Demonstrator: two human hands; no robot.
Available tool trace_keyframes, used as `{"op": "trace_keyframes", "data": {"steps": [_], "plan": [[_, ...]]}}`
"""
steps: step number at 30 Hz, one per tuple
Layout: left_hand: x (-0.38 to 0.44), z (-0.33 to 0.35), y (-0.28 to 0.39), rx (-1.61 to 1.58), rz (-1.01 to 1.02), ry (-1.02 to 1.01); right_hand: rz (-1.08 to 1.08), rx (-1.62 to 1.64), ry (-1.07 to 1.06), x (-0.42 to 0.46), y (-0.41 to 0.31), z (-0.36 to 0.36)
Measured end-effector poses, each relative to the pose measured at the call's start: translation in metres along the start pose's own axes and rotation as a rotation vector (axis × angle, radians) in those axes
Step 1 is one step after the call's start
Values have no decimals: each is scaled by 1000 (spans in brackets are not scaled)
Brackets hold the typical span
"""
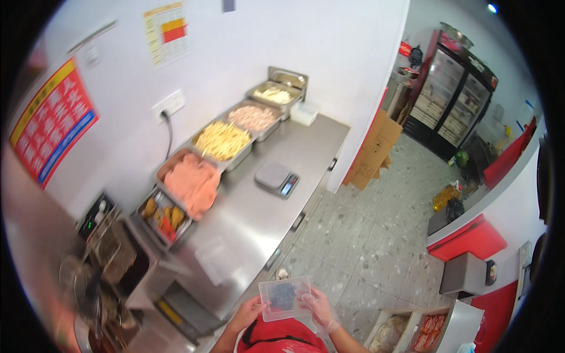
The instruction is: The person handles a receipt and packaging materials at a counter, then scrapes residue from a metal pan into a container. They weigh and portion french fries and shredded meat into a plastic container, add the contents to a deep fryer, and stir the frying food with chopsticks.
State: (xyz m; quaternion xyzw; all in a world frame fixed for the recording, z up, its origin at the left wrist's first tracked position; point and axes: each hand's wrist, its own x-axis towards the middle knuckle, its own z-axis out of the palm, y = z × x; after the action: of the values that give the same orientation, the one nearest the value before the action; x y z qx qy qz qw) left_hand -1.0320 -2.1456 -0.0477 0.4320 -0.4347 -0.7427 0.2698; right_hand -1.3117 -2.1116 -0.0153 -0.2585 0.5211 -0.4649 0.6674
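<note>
Between my hands, in front of a red apron (287, 337), is a clear rectangular plastic container or lid (284, 296); which of the two I cannot tell. My left hand (248, 314) grips its left edge and looks bare. On its right edge is my right hand (318, 308), in a loose clear plastic glove. A second clear plastic container or lid (217, 259) lies on the stainless steel counter (238, 212). Farther along the counter sits a digital kitchen scale (277, 178) with a lit display.
Along the wall stand metal pans of pink sliced meat (192, 181), yellow strips (222, 140), pale pink pieces (252, 117) and whitish food (276, 94). A pan of fried pieces (165, 218) adjoins a fryer (117, 251). An open drawer (410, 328) juts out at lower right.
</note>
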Motion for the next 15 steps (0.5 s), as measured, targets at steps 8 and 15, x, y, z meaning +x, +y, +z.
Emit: {"op": "trace_keyframes", "data": {"steps": [8,15], "plan": [[245,-9,125,-369,-71,16,-243,-2,261,168,-172,-59],[391,-28,200,-447,34,533,81,6,388,323,-248,-88]]}}
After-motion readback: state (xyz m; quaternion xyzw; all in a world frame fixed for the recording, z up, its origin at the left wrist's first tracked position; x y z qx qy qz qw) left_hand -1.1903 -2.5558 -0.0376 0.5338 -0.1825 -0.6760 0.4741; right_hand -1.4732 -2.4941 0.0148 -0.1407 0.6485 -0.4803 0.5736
